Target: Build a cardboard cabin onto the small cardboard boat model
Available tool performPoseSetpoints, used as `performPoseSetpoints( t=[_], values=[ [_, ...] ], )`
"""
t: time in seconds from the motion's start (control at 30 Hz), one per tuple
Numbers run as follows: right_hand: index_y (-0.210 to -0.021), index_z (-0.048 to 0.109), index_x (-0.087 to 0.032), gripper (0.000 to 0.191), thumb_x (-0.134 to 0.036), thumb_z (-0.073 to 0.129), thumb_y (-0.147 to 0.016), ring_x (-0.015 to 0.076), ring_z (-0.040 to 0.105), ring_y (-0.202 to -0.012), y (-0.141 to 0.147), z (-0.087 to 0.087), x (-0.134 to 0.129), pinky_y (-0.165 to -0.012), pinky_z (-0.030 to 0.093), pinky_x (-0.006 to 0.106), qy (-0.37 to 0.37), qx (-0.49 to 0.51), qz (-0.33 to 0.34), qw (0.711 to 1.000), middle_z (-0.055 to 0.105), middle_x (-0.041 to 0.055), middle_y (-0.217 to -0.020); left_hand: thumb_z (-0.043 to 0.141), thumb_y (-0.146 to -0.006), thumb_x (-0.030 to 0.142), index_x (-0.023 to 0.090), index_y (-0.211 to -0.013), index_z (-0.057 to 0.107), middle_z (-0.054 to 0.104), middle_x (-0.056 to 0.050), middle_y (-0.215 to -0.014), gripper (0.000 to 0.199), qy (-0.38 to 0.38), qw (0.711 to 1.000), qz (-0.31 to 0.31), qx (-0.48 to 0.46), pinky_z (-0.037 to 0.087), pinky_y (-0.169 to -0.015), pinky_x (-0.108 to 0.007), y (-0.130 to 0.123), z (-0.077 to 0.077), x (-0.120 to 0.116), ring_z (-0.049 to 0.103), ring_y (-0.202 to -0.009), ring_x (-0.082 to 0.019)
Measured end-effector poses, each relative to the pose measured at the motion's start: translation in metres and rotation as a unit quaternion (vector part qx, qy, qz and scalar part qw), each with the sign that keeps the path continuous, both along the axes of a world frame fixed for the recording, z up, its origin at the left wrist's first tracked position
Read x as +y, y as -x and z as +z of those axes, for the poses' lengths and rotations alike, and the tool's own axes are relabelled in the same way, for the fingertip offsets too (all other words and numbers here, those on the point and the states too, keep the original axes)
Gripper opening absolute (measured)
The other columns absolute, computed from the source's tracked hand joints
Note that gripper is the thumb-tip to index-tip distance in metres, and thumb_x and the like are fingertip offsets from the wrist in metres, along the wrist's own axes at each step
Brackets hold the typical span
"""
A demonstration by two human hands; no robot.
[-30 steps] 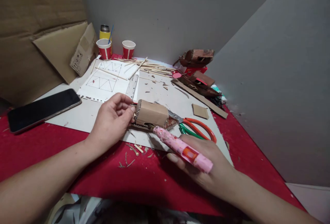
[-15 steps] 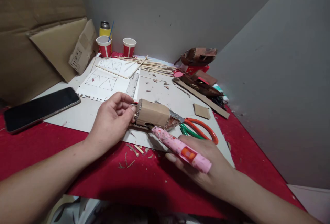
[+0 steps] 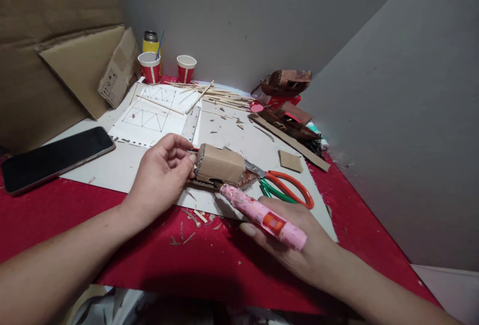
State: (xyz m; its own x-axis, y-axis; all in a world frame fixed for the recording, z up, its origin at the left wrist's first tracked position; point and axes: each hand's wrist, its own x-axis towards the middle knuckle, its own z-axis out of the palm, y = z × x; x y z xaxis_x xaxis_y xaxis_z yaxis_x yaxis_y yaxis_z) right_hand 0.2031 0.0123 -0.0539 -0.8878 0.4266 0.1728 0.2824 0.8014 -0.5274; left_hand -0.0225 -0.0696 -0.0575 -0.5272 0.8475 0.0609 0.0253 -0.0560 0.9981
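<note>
My left hand (image 3: 164, 169) is closed on the left end of a small cardboard model (image 3: 220, 164). The model has a rounded brown cover over a flat base, with a darker pointed end at its right. In my right hand (image 3: 295, 235) is a pink glue gun (image 3: 258, 212), stained with red and fitted with an orange switch. Its tip is close to the model's near lower edge; I cannot tell whether they touch. The fingers round its handle are mostly hidden under it. Scissors (image 3: 288, 187) with one orange and one green handle lie just behind the model.
Sticks (image 3: 228, 98) are piled behind a paper with drawn triangles (image 3: 145, 119) and a ruler (image 3: 191, 124). A phone (image 3: 56, 159) lies left. Two paper cups (image 3: 186, 69) stand at the back. Brown cardboard models (image 3: 286, 83), a strip (image 3: 288, 141) and a square (image 3: 290, 161) are at right.
The whole view has shifted slightly, so background things sit a little further left. Both hands keep the same hold on the model and the glue gun.
</note>
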Motion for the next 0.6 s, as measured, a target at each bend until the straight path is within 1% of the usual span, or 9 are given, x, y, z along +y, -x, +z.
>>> performPoseSetpoints(
  t=[0.1, 0.2, 0.3, 0.33, 0.4, 0.43, 0.5, 0.57, 0.6],
  values=[
    [-0.109, 0.070, -0.026, 0.025, -0.038, 0.056, -0.093, 0.0229, 0.071, -0.078, 0.003, 0.002, -0.001, -0.068, 0.057, 0.033, 0.024, -0.006, -0.008, 1.000, 0.074, 0.0074, -0.084, 0.067, -0.079, 0.023, 0.018, -0.090, 0.058, 0.062, 0.002, -0.070, 0.015, 0.004, 1.000, 0.000, 0.001, 0.050, -0.054, -0.022, 0.000, 0.001, 0.000, 0.059, -0.056, -0.011],
    [-0.108, 0.072, -0.027, 0.025, -0.039, 0.055, -0.093, 0.0249, 0.071, -0.081, 0.004, 0.004, 0.000, -0.070, 0.059, 0.035, 0.059, -0.002, -0.017, 0.998, 0.075, 0.0078, -0.084, 0.068, -0.079, 0.023, 0.018, -0.090, 0.059, 0.062, 0.002, -0.069, 0.016, 0.005, 1.000, 0.004, 0.004, 0.050, -0.054, -0.023, 0.000, 0.001, 0.000, 0.060, -0.056, -0.011],
    [-0.113, 0.072, -0.027, 0.030, -0.042, 0.055, -0.094, 0.0246, 0.071, -0.084, 0.003, 0.006, 0.004, -0.071, 0.060, 0.035, 0.134, -0.001, -0.019, 0.991, 0.075, 0.0080, -0.093, 0.067, -0.079, 0.022, 0.018, -0.090, 0.059, 0.062, 0.002, -0.068, 0.015, 0.002, 1.000, 0.001, 0.005, 0.050, -0.054, -0.023, 0.000, 0.002, 0.000, 0.060, -0.056, -0.011],
    [-0.117, 0.070, -0.027, 0.032, -0.042, 0.055, -0.094, 0.0229, 0.070, -0.081, 0.002, 0.006, 0.005, -0.069, 0.060, 0.033, 0.171, -0.003, -0.020, 0.985, 0.075, 0.0075, -0.098, 0.067, -0.079, 0.022, 0.018, -0.090, 0.059, 0.062, 0.002, -0.067, 0.014, 0.001, 1.000, 0.000, 0.005, 0.050, -0.054, -0.022, 0.000, 0.002, -0.001, 0.060, -0.056, -0.011],
    [-0.126, 0.066, -0.028, 0.037, -0.042, 0.057, -0.093, 0.0167, 0.066, -0.067, -0.001, 0.006, 0.007, -0.056, 0.057, 0.028, 0.245, -0.010, -0.027, 0.969, 0.074, 0.0061, -0.105, 0.067, -0.079, 0.022, 0.018, -0.089, 0.059, 0.061, 0.003, -0.066, 0.013, 0.001, 1.000, 0.001, 0.005, 0.050, -0.054, -0.022, 0.000, 0.003, -0.001, 0.060, -0.056, -0.011],
    [-0.129, 0.063, -0.028, 0.040, -0.042, 0.059, -0.091, 0.0132, 0.062, -0.058, -0.003, 0.005, 0.007, -0.048, 0.053, 0.024, 0.280, -0.015, -0.031, 0.959, 0.073, 0.0055, -0.102, 0.067, -0.079, 0.021, 0.018, -0.089, 0.059, 0.061, 0.003, -0.066, 0.013, 0.002, 1.000, 0.002, 0.005, 0.050, -0.054, -0.022, 0.000, 0.003, 0.000, 0.060, -0.056, -0.011],
    [-0.131, 0.060, -0.027, 0.046, -0.044, 0.063, -0.089, 0.0081, 0.049, -0.045, -0.007, 0.003, 0.008, -0.036, 0.040, 0.018, 0.352, -0.035, -0.048, 0.934, 0.071, 0.0022, -0.082, 0.067, -0.079, 0.021, 0.018, -0.089, 0.059, 0.062, 0.003, -0.066, 0.013, 0.003, 1.000, 0.004, 0.006, 0.049, -0.053, -0.021, 0.000, 0.004, 0.000, 0.060, -0.055, -0.011],
    [-0.126, 0.061, -0.023, 0.048, -0.049, 0.065, -0.086, 0.0064, 0.042, -0.041, -0.011, 0.001, 0.008, -0.034, 0.033, 0.015, 0.424, -0.061, -0.066, 0.901, 0.060, -0.0035, -0.061, 0.068, -0.079, 0.021, 0.018, -0.089, 0.059, 0.062, 0.002, -0.067, 0.014, 0.001, 1.000, 0.003, 0.007, 0.050, -0.053, -0.022, 0.000, 0.004, 0.000, 0.060, -0.055, -0.011],
    [-0.118, 0.064, -0.021, 0.047, -0.052, 0.066, -0.084, 0.0059, 0.041, -0.040, -0.013, 0.000, 0.007, -0.034, 0.032, 0.015, 0.454, -0.069, -0.077, 0.885, 0.054, -0.0056, -0.055, 0.068, -0.078, 0.021, 0.018, -0.089, 0.059, 0.063, 0.002, -0.067, 0.014, -0.001, 1.000, 0.002, 0.006, 0.050, -0.053, -0.022, 0.000, 0.004, 0.000, 0.060, -0.055, -0.011]
  ],
)
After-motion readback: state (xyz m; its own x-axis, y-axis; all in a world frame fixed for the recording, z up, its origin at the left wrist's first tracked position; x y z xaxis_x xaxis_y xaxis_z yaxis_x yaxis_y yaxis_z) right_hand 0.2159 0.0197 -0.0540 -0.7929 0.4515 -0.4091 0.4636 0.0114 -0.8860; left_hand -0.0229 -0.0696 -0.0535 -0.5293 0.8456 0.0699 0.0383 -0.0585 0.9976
